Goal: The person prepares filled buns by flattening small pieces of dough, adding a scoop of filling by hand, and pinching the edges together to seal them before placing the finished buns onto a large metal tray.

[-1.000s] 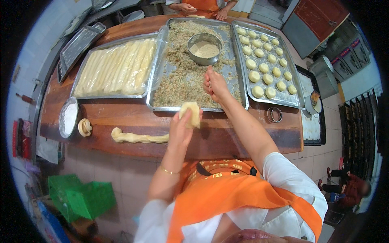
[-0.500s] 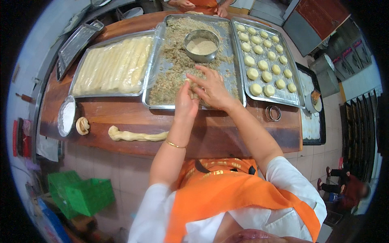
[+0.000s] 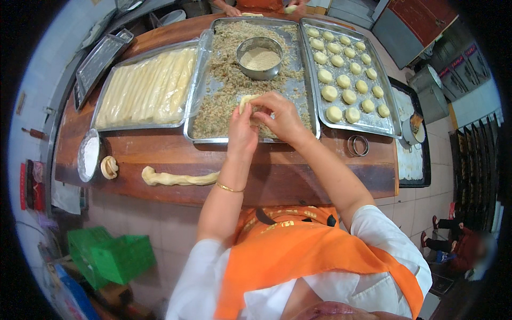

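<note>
A small piece of pale dough (image 3: 246, 101) is pinched between my two hands above the near part of a metal tray (image 3: 188, 128). My left hand (image 3: 243, 130) holds it from below and the left, its thumb and fingers upright. From the right, my right hand (image 3: 281, 118) presses it with bent fingers. Some of the dough is hidden behind the fingers. Crumbly brownish filling (image 3: 224, 53) covers much of the tray, and a round metal bowl (image 3: 260, 76) of fine beige crumbs stands in it. A long dough rope (image 3: 178, 178) lies on the wood, left of my left forearm.
Plastic-covered dough strips fill a tray (image 3: 114, 128) on the left; several dough rounds (image 3: 343, 81) sit on a tray to the right. Near the front edge are a bowl of white powder (image 3: 90, 154), a dough coil (image 3: 109, 167) and metal rings (image 3: 358, 145). Another person's hand (image 3: 231, 10) works opposite.
My right hand's spread fingers have curled in onto the dough, which now shows above my left fingertips. Across the table, a pale piece has appeared in the other person's hand.
</note>
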